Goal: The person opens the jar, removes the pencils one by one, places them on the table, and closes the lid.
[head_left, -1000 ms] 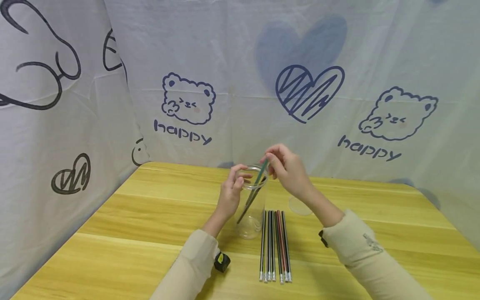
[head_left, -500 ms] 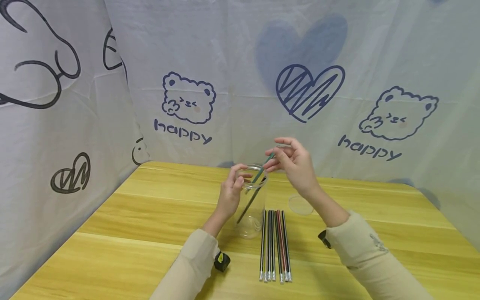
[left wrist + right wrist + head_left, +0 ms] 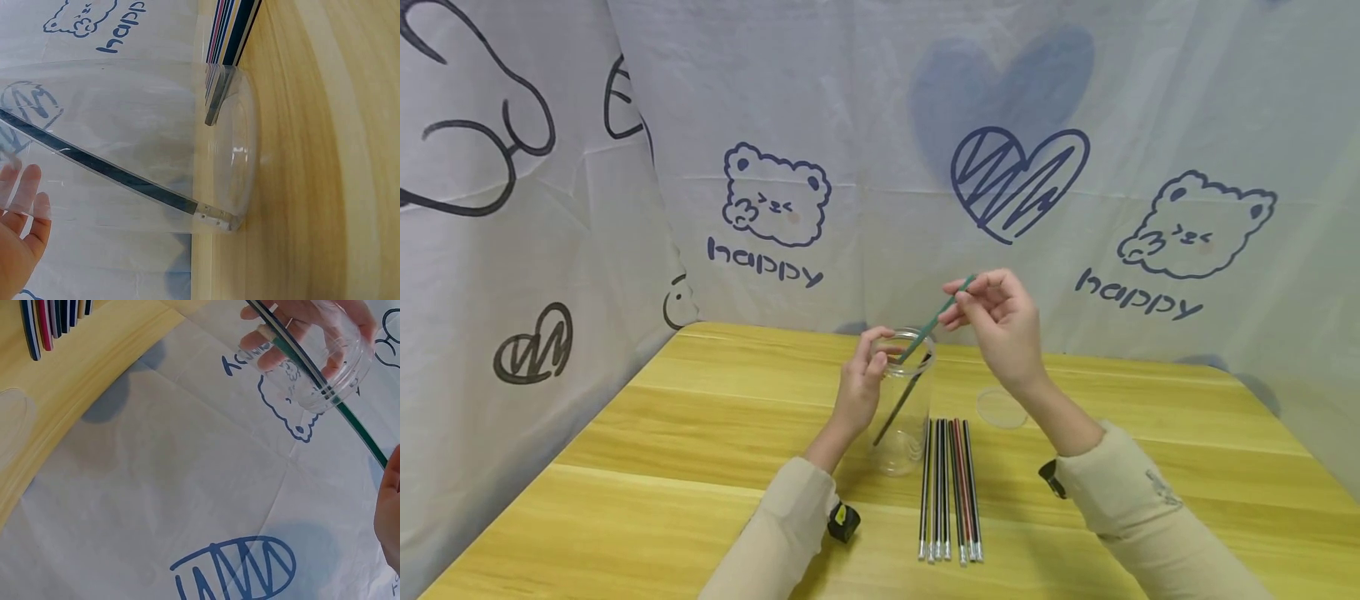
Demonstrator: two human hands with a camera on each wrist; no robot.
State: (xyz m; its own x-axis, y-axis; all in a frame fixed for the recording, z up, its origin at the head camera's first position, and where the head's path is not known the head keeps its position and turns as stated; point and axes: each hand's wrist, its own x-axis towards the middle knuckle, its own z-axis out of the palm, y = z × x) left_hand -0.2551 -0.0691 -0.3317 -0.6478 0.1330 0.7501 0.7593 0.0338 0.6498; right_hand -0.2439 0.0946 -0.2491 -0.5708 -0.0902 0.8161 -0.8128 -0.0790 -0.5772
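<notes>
My left hand (image 3: 859, 387) grips a clear jar (image 3: 917, 417) near its mouth, and the jar stands upright on the table. A dark pencil (image 3: 897, 409) leans inside it; in the left wrist view this pencil's silver eraser end (image 3: 215, 215) sits at the jar's bottom. My right hand (image 3: 1009, 337), up and to the right of the mouth, pinches a green pencil (image 3: 928, 327) near its upper end. That pencil slants down through the mouth, its lower end just inside the jar. In the right wrist view the green pencil (image 3: 362, 431) crosses the rim.
Several pencils (image 3: 940, 492) lie side by side on the wooden table (image 3: 700, 433), right of the jar, silver ends toward me. A clear round lid (image 3: 1002, 408) lies behind them, near my right forearm. White printed cloth (image 3: 880, 250) hangs behind the table.
My right hand has risen and moved right, drawing the green pencil up so that most of it is above the jar's mouth. The left hand and jar have stayed put.
</notes>
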